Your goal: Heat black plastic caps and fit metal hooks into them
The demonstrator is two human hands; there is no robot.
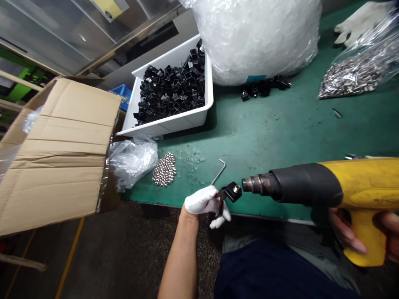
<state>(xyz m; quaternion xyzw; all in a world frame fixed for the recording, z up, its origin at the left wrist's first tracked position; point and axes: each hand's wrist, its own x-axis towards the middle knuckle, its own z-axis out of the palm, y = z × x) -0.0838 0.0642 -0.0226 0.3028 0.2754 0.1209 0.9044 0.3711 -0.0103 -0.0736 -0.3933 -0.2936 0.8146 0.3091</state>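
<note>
My left hand (202, 201), in a white glove, is closed round a pair of red-handled pliers (221, 205). In the jaws of the pliers is a small black part (230, 192) with a silver metal fitting (237, 189) on it. My right hand (344, 232), bare, grips the handle of a yellow heat gun (361, 182). The gun's stepped metal nozzle (257, 184) points left at the black part, a short gap away. Just beyond my left hand, a hex key (222, 169) lies on the green bench top (268, 137).
A white bin (183, 121) of black plastic pieces stands at the back left, beside an open cardboard box (59, 158). Small metal fittings (164, 169) lie clustered near the front edge. Several black parts (264, 86) sit below a large plastic bag (258, 41); a bag of metal pieces (352, 74) lies right.
</note>
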